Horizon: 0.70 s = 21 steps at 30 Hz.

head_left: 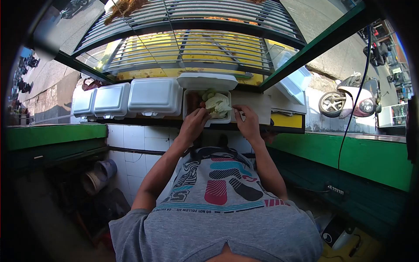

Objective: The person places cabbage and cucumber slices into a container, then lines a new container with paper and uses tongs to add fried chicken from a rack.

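An open white foam takeout box sits on the counter before me, its lid tipped back. Pale green cabbage leaf fills its right part, with round green slices behind and something brown and red at the left. My left hand reaches over the near edge, fingertips pressed together at the food; whatever they hold is hidden. At the box's right side is my right hand, thumb and forefinger slightly apart beside the rim, with nothing visible between them.
Several closed foam boxes line the counter to the left. Behind stands a slatted rack with browned food on top and a yellow surface beneath. Clear plastic containers stand right of a green post. A parked scooter is outside.
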Motion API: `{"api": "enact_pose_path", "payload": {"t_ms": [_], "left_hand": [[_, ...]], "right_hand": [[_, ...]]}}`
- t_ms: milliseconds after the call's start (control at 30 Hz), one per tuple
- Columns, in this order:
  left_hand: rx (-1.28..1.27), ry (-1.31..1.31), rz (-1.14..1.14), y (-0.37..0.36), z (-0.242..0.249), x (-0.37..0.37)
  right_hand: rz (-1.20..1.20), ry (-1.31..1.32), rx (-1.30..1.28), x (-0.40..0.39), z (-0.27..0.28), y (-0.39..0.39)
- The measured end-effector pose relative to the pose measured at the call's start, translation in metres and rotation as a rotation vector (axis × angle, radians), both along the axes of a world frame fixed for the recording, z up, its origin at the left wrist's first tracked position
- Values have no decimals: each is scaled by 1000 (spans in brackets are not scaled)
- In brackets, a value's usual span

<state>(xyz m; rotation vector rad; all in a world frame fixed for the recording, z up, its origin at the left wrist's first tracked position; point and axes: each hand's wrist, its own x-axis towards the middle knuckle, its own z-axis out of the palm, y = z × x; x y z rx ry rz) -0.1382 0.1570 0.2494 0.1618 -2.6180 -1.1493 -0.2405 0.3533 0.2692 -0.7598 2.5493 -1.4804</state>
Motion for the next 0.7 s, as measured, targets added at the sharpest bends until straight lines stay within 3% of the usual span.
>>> {"api": "enact_pose_path", "payload": {"t_ms": [200, 300, 367, 400, 467, 533, 700], "left_hand": [[-107, 184, 7, 5, -2, -2], [-58, 374, 165, -3, 41, 1], [-127, 443, 239, -18, 80, -5], [-181, 499, 273, -26, 93, -13], [-188, 408, 267, -40, 102, -25], [-251, 185, 253, -50, 102, -24], [-329, 105, 136, -49, 80, 4]], "right_hand": [[-50, 20, 9, -6, 6, -3], [-148, 72, -99, -15, 39, -22], [-89, 417, -50, -29, 48, -33], [-86, 412, -50, -34, 53, -37], [97, 295, -19, -41, 60, -41], [135, 303, 3, -40, 56, -41], [233, 216, 34, -38, 47, -21]]}}
